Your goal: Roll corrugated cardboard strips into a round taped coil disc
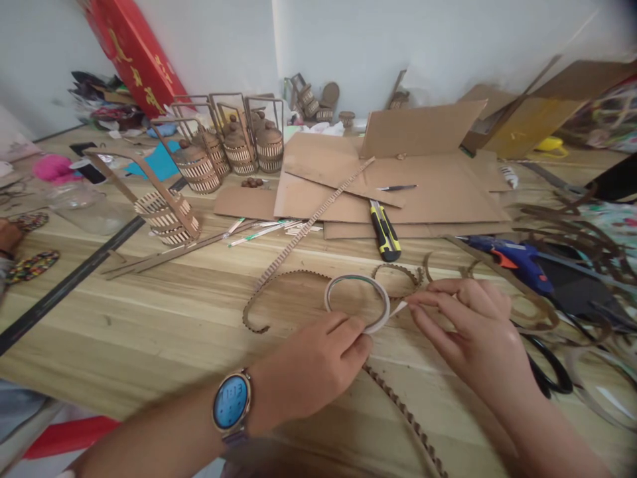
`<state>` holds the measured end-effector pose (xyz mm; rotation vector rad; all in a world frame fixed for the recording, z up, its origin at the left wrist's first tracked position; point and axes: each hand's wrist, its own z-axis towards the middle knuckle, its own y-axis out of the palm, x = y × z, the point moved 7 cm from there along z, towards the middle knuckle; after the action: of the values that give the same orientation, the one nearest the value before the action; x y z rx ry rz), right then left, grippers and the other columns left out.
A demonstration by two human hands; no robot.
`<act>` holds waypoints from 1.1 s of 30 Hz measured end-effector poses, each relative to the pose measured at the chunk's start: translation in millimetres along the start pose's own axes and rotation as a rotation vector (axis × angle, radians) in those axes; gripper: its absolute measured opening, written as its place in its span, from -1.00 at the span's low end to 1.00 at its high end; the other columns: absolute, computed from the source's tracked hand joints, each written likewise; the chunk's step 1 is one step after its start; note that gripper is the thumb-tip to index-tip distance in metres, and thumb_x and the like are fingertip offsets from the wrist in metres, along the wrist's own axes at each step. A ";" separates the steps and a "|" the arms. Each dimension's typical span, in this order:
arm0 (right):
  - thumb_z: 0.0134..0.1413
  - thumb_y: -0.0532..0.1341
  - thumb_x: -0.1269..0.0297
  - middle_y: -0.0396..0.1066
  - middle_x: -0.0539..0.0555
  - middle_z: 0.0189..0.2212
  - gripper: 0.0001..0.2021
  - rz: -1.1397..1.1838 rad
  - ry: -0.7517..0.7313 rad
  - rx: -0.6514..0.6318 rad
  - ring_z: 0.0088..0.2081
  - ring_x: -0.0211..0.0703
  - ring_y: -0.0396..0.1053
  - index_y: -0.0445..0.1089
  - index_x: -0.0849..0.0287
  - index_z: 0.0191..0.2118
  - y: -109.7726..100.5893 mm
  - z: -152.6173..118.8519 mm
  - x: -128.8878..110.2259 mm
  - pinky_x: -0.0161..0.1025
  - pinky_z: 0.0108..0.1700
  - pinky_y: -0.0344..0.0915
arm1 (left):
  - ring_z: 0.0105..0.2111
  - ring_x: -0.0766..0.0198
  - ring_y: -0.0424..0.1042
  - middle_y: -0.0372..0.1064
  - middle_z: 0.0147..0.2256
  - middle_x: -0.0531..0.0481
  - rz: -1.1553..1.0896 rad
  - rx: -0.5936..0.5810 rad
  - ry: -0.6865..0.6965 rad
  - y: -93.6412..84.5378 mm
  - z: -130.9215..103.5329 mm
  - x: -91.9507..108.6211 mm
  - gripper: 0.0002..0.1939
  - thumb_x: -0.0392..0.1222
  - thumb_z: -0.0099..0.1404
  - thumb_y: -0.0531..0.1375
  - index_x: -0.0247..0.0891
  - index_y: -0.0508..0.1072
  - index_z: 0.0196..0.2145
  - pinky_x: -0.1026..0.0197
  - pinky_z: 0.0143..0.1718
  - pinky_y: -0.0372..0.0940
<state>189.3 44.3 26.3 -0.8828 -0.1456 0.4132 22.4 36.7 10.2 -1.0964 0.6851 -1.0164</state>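
Note:
My left hand, with a watch on its wrist, is closed on the near edge of a roll of tape, held upright enough to show its open ring. To the right, my right hand pinches the loose white end of that tape, a short length stretching between both hands. Curled corrugated cardboard strips lie behind and beside the roll. Another corrugated strip runs from below my left hand toward the near edge.
A utility knife lies before flat cardboard sheets. A blue glue gun rests at right among cardboard strips. Small handled baskets made of sticks and cardboard stand at left. Another person's hand shows at the far left edge.

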 end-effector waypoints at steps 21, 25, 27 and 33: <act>0.23 0.18 0.13 0.45 0.01 -0.34 -0.84 0.140 0.200 0.014 -0.28 -0.05 0.39 0.52 -0.05 -0.26 -0.2 -3.9 16.9 -0.06 -0.23 0.15 | -0.13 0.16 0.43 0.42 -0.09 -0.19 -0.064 0.007 -0.051 2.8 1.1 -4.9 -0.82 -0.38 0.43 0.04 -0.42 0.43 -0.12 0.11 -0.04 0.44; 0.20 0.23 0.15 0.46 -0.01 -0.31 -0.88 0.211 0.282 0.034 -0.28 -0.08 0.39 0.53 -0.08 -0.25 -1.1 -5.3 21.4 -0.07 -0.23 0.19 | -0.13 0.15 0.43 0.41 -0.09 -0.21 -0.084 0.025 -0.049 1.7 1.1 -5.1 -0.82 -0.39 0.43 0.04 -0.43 0.42 -0.11 0.11 -0.04 0.43; 0.20 0.23 0.16 0.45 -0.01 -0.30 -0.89 0.282 0.343 0.063 -0.27 -0.08 0.40 0.53 -0.09 -0.24 -2.8 -6.1 25.4 -0.09 -0.24 0.23 | -0.12 0.14 0.42 0.40 -0.08 -0.21 -0.095 0.030 -0.059 1.6 0.7 -5.9 -0.81 -0.39 0.42 0.05 -0.44 0.41 -0.09 0.10 -0.04 0.43; 0.18 0.25 0.20 0.42 0.04 -0.30 -0.90 0.147 0.336 0.170 -0.24 -0.01 0.38 0.51 -0.06 -0.20 -14.9 -9.2 28.2 -0.01 -0.18 0.26 | -0.12 0.14 0.42 0.41 -0.09 -0.20 -0.099 0.003 -0.067 5.1 -0.1 -6.2 -0.83 -0.39 0.40 0.08 -0.43 0.42 -0.10 0.10 -0.05 0.45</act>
<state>222.0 40.8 30.8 -0.7854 0.2616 0.4016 21.4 42.8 5.2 -1.1659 0.5801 -1.0602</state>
